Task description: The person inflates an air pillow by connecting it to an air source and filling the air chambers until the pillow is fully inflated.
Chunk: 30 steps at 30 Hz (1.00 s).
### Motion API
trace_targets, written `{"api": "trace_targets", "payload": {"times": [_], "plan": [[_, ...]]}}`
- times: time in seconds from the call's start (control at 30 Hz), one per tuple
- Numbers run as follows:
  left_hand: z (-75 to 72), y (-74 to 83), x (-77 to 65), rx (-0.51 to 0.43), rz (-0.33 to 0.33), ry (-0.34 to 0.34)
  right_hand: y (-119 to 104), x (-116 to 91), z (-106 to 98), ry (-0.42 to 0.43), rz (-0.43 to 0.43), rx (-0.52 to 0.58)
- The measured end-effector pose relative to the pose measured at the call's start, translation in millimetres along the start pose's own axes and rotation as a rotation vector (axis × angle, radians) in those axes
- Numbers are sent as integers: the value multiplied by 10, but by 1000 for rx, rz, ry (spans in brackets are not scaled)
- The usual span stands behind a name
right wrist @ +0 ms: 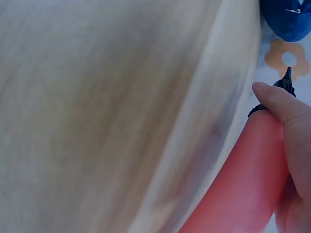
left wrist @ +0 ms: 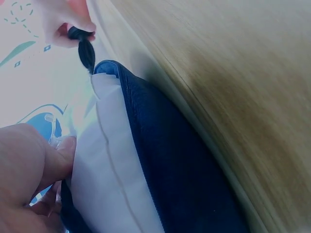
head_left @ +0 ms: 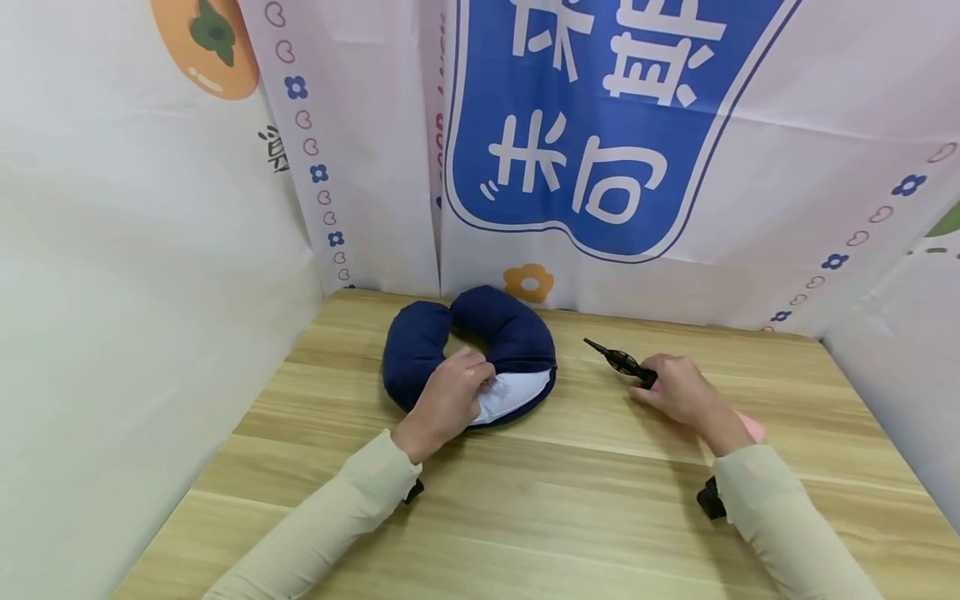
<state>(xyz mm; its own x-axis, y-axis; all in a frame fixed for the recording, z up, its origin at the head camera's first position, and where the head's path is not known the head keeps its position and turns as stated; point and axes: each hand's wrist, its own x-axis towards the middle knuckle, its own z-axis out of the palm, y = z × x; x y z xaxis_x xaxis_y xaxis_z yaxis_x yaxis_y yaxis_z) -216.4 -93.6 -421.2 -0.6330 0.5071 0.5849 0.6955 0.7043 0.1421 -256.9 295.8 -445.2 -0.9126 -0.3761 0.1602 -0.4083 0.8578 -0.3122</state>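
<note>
A navy U-shaped neck pillow lies on the table, its cover unzipped along the near right side. The white inner bladder shows through the opening. My left hand is at the inner curve, pinching a small clear plastic valve beside the bladder. To the right, my right hand grips a pink hand pump near its black end, fingers wrapped around the barrel. The pump's black tapered nozzle points up and left toward the pillow, apart from it.
The wood-grain table has a printed white sheet hanging along its back edge. White walls stand at both sides. A black wrist device sits under the right sleeve.
</note>
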Motion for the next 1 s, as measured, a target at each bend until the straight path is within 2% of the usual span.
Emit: {"api": "trace_targets", "payload": {"times": [0.27, 0.5, 0.6, 0.77, 1.0], "plan": [[-8, 15, 6, -12, -2, -2, 26, -19, 79, -55, 14, -14], [-2, 5, 10, -17, 10, 19, 9, 1, 77, -61, 7, -22], [5, 7, 14, -19, 2, 7, -11, 2, 50, -75, 17, -14], [8, 10, 15, -22, -13, -15, -64, 1, -61, -80, 20, -20], [7, 1, 14, -12, -11, -1, -227, 42, -367, -65, 4, -41]]}}
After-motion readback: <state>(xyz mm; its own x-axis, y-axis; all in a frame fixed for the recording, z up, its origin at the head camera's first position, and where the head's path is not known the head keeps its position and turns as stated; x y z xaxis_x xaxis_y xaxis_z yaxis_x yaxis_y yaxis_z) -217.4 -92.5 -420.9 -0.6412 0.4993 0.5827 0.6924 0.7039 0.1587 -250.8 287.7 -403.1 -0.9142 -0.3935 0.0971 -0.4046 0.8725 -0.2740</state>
